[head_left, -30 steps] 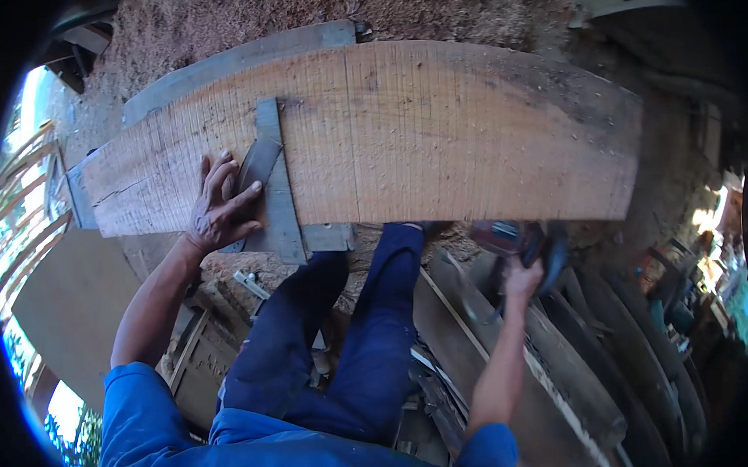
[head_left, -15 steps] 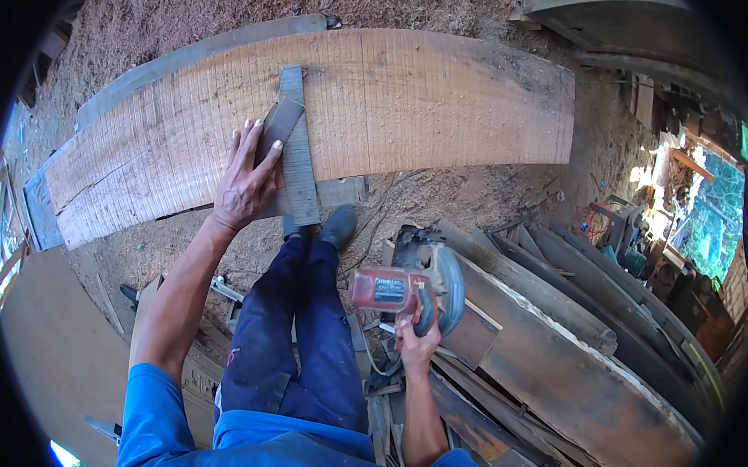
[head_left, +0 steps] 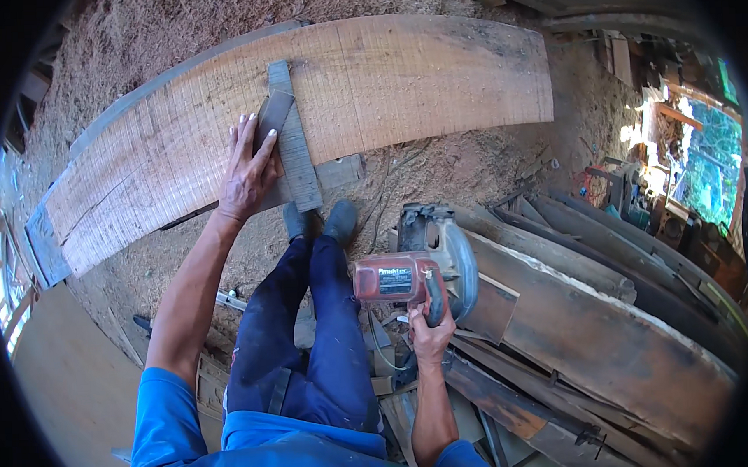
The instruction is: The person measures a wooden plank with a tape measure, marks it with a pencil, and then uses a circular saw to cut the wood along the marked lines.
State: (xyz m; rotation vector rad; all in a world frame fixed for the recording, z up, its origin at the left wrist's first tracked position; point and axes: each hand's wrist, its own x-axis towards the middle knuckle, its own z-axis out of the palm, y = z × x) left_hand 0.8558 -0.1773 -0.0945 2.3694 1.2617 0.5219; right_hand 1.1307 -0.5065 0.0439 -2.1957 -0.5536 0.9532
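Observation:
A long plank (head_left: 418, 84) with a rough-sawn face lies crosswise in front of me, and a grey wooden strip (head_left: 299, 154) lies across it. My left hand (head_left: 248, 172) rests on the plank beside this strip. Its thumb and fingers are on either side of a short, dark, flat piece of wood (head_left: 277, 112), which lies at a slant against the strip. In my right hand (head_left: 432, 332) is a circular saw (head_left: 400, 278) with a red motor housing and grey guard. I grip it by its rear handle, off the plank, to the right of my legs.
Sawdust covers the ground (head_left: 177, 34) around the plank. Old boards (head_left: 592, 333) are stacked at the right, near the saw. A pale flat sheet (head_left: 74, 367) lies at the lower left. A cord (head_left: 381, 192) runs over the ground near my feet.
The saw has shifted slightly right and up in the view, still in my right hand. My view has turned a little; my left hand stays at the dark piece and strip.

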